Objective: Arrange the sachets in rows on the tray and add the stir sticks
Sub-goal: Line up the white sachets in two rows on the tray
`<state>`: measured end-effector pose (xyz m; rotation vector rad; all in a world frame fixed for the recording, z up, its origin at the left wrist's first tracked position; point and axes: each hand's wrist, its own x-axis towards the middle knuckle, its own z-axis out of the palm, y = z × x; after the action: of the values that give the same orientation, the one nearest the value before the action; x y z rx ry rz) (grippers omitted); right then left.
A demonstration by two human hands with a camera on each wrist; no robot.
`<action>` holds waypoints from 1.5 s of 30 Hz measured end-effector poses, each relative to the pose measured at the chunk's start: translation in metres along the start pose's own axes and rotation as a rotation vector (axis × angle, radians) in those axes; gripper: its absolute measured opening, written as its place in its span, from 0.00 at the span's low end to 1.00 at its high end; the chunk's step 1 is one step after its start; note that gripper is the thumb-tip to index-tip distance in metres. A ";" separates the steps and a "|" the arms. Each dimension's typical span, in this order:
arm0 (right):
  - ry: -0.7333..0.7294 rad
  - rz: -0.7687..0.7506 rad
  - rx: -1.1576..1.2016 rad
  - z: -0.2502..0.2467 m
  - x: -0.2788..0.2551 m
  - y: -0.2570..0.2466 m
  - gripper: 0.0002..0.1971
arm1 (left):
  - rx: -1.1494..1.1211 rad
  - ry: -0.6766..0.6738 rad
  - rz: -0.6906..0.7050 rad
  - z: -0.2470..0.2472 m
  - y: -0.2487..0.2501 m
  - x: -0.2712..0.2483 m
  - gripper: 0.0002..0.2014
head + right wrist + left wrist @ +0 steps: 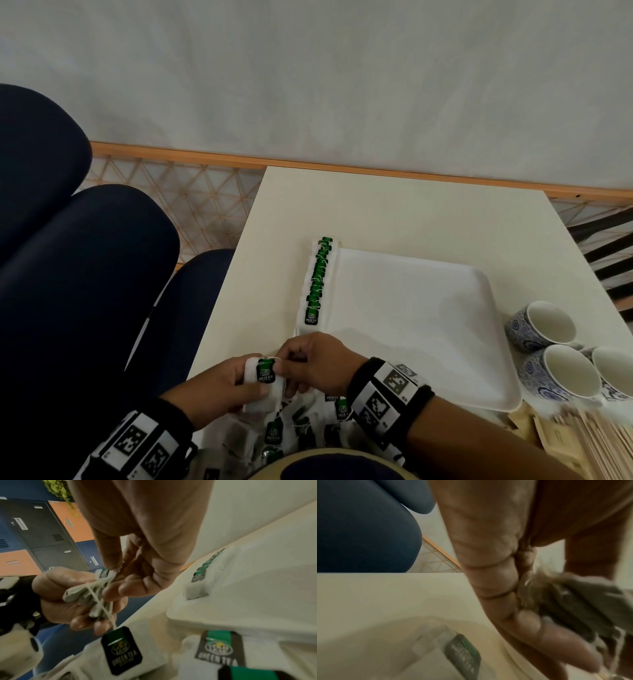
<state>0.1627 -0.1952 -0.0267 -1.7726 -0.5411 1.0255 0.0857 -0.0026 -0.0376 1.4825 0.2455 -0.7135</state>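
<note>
Both hands on a tea bag stack, lower centre of frame.
Left hand (224, 378) grips the green tea bags (263, 383); right hand (317, 359) fingers pinch the top bag's string; one row fills the white tray's (428, 329) left edge.

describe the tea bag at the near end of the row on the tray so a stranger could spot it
Find the square white foam tray on the cream table. A row of green-tagged tea bags runs along its left edge. The one meant is nearest the hands: only its black-and-green tag lies fully uncovered.

left wrist: black band (147, 442), white blocks, black square-code markers | right wrist: same band (388, 394) | forearms bare
</note>
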 end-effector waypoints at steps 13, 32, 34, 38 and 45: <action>0.239 -0.097 -0.118 -0.006 0.001 -0.014 0.26 | -0.300 0.208 0.287 0.010 0.022 0.020 0.44; 0.359 -0.067 0.022 -0.016 0.006 0.004 0.12 | -0.404 0.181 0.265 0.009 0.021 0.022 0.29; 0.333 -0.040 0.008 -0.017 0.005 0.007 0.07 | -0.403 0.201 0.261 0.009 0.020 0.023 0.23; 0.313 0.061 -0.109 -0.026 0.000 0.012 0.07 | -0.464 0.394 0.199 0.007 0.021 0.026 0.06; 0.385 0.256 -0.314 -0.046 0.007 0.043 0.13 | -0.552 0.399 0.115 -0.001 0.017 0.023 0.11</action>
<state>0.2012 -0.2325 -0.0610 -2.2980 -0.2449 0.7638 0.1134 -0.0092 -0.0365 1.0816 0.6054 -0.2184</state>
